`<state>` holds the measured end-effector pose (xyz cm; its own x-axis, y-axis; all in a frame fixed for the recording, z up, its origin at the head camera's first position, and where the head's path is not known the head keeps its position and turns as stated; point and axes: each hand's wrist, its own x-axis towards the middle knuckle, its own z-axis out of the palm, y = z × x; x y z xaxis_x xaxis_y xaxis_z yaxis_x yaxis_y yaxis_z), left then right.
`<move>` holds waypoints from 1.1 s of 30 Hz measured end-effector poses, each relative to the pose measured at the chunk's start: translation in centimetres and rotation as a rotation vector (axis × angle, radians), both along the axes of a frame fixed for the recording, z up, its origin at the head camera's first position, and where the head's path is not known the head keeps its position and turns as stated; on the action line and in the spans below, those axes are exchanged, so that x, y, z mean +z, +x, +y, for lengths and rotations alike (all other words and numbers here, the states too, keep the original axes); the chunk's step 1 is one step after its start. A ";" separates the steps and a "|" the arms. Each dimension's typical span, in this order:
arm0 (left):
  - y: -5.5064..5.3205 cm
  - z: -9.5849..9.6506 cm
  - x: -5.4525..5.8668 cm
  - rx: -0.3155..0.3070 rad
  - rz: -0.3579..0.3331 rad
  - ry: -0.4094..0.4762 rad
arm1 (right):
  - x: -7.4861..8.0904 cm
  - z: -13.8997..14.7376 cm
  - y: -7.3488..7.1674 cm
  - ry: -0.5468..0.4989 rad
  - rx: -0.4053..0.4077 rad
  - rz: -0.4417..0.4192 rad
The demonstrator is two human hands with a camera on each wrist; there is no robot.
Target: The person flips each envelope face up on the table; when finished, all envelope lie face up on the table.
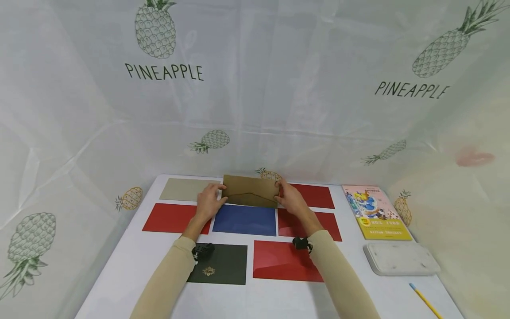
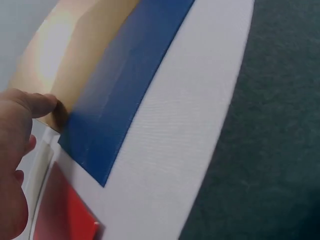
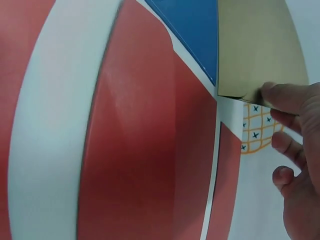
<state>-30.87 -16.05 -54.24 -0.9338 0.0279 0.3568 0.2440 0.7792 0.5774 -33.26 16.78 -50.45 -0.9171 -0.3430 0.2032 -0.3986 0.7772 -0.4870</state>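
Note:
A brown-gold envelope [image 1: 251, 184] with a curved flap line is held at the back of the table, tilted up toward the wall. At its left end my left hand [image 1: 208, 203] pinches the edge, thumb on the near face [image 2: 82, 47]. The right hand [image 1: 292, 198] grips the opposite end between thumb and fingers, and its other fingers curl loosely in the right wrist view [image 3: 302, 145]. Directly in front lies a blue envelope [image 1: 245, 219]. A beige envelope [image 1: 185, 189] is beside the left hand, and a red envelope [image 1: 314, 196] is beside the right.
More red envelopes [image 1: 169, 217] lie in rows on the white table, with a dark green envelope [image 1: 229, 261] at the front. On the right are a picture book [image 1: 374, 210], a grey case [image 1: 401, 259] and a yellow pencil [image 1: 426, 301]. A pineapple-print sheet [image 1: 279, 97] hangs behind.

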 end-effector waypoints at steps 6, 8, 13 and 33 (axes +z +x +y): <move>-0.3 0.4 -0.2 0.016 -0.009 -0.035 | -0.2 -0.5 -0.5 0.043 -0.022 -0.053; -0.5 0.4 -0.2 0.026 -0.005 -0.049 | -0.3 -0.6 -0.7 0.051 -0.021 -0.070; -0.7 0.3 -0.4 0.048 -0.033 -0.101 | -0.5 -0.8 -1.1 0.065 -0.016 -0.115; -1.1 0.3 -0.6 0.049 -0.112 -0.190 | -1.3 -0.6 -1.7 0.164 -0.028 -0.118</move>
